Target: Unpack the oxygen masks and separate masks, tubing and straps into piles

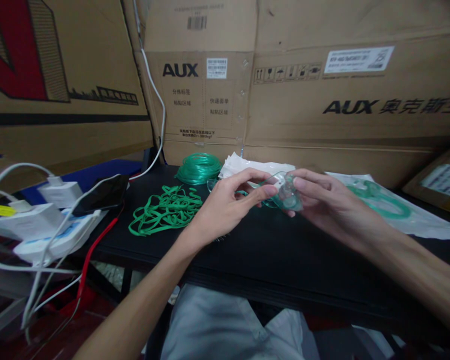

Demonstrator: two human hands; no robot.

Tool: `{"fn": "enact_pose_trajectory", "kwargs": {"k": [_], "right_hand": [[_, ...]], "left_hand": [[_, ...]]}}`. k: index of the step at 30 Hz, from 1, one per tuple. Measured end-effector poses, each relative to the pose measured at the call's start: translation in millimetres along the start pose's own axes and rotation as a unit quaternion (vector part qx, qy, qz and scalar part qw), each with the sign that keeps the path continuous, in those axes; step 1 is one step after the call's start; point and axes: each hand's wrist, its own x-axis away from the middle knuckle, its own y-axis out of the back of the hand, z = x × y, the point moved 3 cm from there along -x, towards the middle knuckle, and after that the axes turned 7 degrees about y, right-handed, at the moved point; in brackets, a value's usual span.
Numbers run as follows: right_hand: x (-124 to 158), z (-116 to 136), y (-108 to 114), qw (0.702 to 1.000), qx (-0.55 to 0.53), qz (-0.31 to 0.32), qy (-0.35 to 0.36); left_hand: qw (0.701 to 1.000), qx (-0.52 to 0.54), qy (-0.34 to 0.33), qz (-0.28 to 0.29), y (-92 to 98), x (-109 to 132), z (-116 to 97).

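Note:
Above the black table, a clear greenish plastic oxygen mask [291,199] is held between my two hands. My left hand [234,197] pinches its near left edge with thumb and forefinger, beside a small whitish piece [280,183]. From the right, my right hand [322,200] grips the mask's other side, partly blurred, its lower fingers behind the clear plastic. More clear green plastic [272,201] shows behind my left fingertips; I cannot tell whether it belongs to the same mask. A tangle of green elastic straps [167,210] lies to the left of my left hand.
A coil of green tubing [198,168] and white bags [247,166] lie at the back. At right rests a clear bag with green tubing [390,205]. A phone [103,195] and a power strip [45,245] with cables crowd the left. Cardboard boxes [303,130] stand behind.

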Motion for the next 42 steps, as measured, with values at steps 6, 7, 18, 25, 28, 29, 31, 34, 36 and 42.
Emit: {"fn": "enact_pose_trajectory", "kwargs": {"k": [6, 7, 18, 25, 28, 29, 31, 34, 36, 42], "right_hand": [[1, -2, 4, 1.000, 0.011, -0.015, 0.021], [1, -2, 5, 0.999, 0.014, -0.021, 0.025], [6, 3, 3, 0.973, 0.159, -0.044, 0.159], [9, -6, 1, 0.962, 0.206, -0.039, 0.175], [8, -9, 0, 0.978, 0.141, -0.051, 0.143], [7, -10, 0, 0.984, 0.114, -0.050, 0.125], [6, -12, 0, 0.994, 0.059, -0.048, 0.082], [4, -14, 0, 0.999, -0.001, -0.046, 0.021], [3, -15, 0, 0.999, -0.023, -0.042, -0.003], [2, -14, -3, 0.999, -0.040, -0.025, -0.025]], "left_hand": [[1.000, -0.019, -0.019, -0.011, -1.9, 1, 2], [0.999, -0.025, -0.023, -0.013, -2.0, 1, 2], [0.997, -0.062, -0.046, -0.027, -5.5, 3, 2], [0.998, -0.046, -0.017, -0.050, -5.5, 4, 6], [0.999, -0.011, -0.013, -0.049, -3.4, 2, 6], [0.999, 0.009, -0.009, -0.041, -2.8, 1, 7], [0.998, 0.053, 0.010, -0.020, -1.9, -1, 8], [0.992, 0.112, 0.052, 0.010, -1.1, -2, 9], [0.990, 0.124, 0.071, 0.020, -1.0, -1, 11], [0.997, 0.065, 0.045, -0.005, -0.7, 0, 10]]}}
